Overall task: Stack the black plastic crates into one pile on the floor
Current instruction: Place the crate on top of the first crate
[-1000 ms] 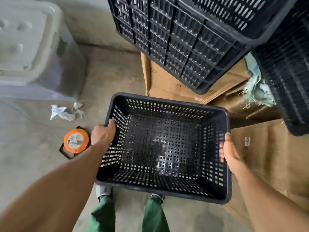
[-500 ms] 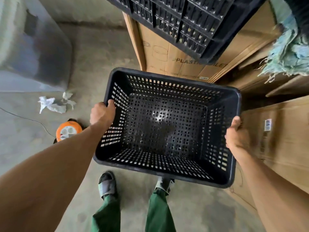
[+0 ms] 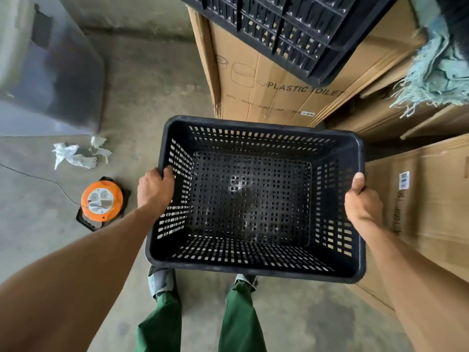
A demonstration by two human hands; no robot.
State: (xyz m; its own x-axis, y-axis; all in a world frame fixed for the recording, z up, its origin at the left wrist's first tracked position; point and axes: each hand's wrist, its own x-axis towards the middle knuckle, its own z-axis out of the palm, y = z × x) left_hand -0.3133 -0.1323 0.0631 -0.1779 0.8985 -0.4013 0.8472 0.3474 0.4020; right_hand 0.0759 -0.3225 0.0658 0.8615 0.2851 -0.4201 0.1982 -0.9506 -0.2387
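Crate first: the black crate (image 3: 256,201) hangs in the air in front of me, open side up, empty, over my shoes and the bare concrete floor (image 3: 157,80). Its long axis runs left to right across my body, and I hold it by the two short ends. My left hand (image 3: 155,190) is clamped on the left rim with the fingers hooked over into the inside; my right hand (image 3: 361,199) is clamped on the right rim, thumb on top of the edge. Both hands sit at about the middle of their ends, so neither is nearer than the other and the load looks level, perhaps tipped slightly toward me.

What I judge the next move turns on is where this one goes down. I see no started pile on the floor from here. The only other black crate (image 3: 286,29) in view sits higher up and ahead, resting on the printed cardboard box (image 3: 258,80), well apart from mine. Open floor lies to my left and ahead; flat cartons (image 3: 431,199) crowd the right side. An orange cable reel (image 3: 102,199) and crumpled paper (image 3: 76,154) lie left of the crate, so I would lower it short of those.
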